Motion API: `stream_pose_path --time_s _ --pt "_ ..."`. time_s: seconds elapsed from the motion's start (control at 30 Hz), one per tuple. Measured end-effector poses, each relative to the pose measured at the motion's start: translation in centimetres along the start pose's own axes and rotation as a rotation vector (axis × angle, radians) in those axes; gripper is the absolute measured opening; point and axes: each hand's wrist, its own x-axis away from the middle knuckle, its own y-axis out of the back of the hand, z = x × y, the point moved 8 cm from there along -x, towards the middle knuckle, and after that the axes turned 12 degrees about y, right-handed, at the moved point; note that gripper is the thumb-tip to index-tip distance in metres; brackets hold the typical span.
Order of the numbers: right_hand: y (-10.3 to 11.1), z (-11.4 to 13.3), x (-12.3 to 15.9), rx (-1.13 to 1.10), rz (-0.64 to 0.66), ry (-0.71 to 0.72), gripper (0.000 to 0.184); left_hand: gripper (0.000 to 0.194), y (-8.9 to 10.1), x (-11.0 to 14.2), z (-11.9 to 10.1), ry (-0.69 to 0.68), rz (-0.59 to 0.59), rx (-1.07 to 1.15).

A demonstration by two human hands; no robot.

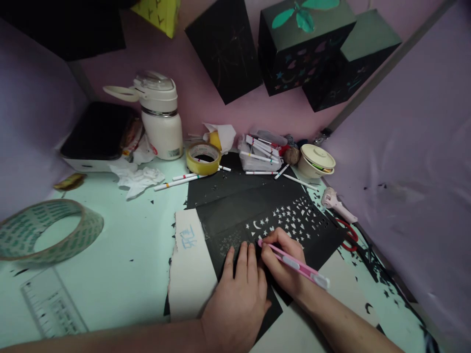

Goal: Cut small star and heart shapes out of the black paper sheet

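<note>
A pink craft knife (300,266) is gripped in my right hand (285,264), its tip down at the black paper (224,215). The blade itself is too small to make out. Flat on the same paper, with fingers stretched out, lies my left hand (241,289), close beside the knife tip. Star, moon and heart shapes are cut through the paper's right part, and faint drawn outlines show just above my left fingertips. Under the paper, a white card (189,274) with a torn left edge and blue writing sticks out.
A large tape roll (90,228) and a clear ruler (51,306) lie at left. Behind stand a white bottle (162,130), yellow tape (203,166), markers (261,149) and a lidded bowl (317,161). A glue gun (336,205), red-handled scissors (349,235) and black scraps lie at right.
</note>
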Motion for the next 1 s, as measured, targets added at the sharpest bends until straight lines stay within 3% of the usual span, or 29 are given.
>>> stream_pose_path --time_s 0.57,0.8,1.0 --pt "-0.2 0.2 -0.2 -0.020 0.052 0.013 0.013 0.056 0.0 0.0 0.0 -0.003 -0.005 0.001" --pt "1.3 -0.1 -0.3 -0.045 -0.048 -0.029 0.007 0.059 0.0 0.2 0.1 -0.004 0.001 -0.013" --pt "2.1 0.6 -1.8 -0.084 0.229 0.044 0.007 0.060 0.0 0.1 0.0 0.000 0.001 -0.015"
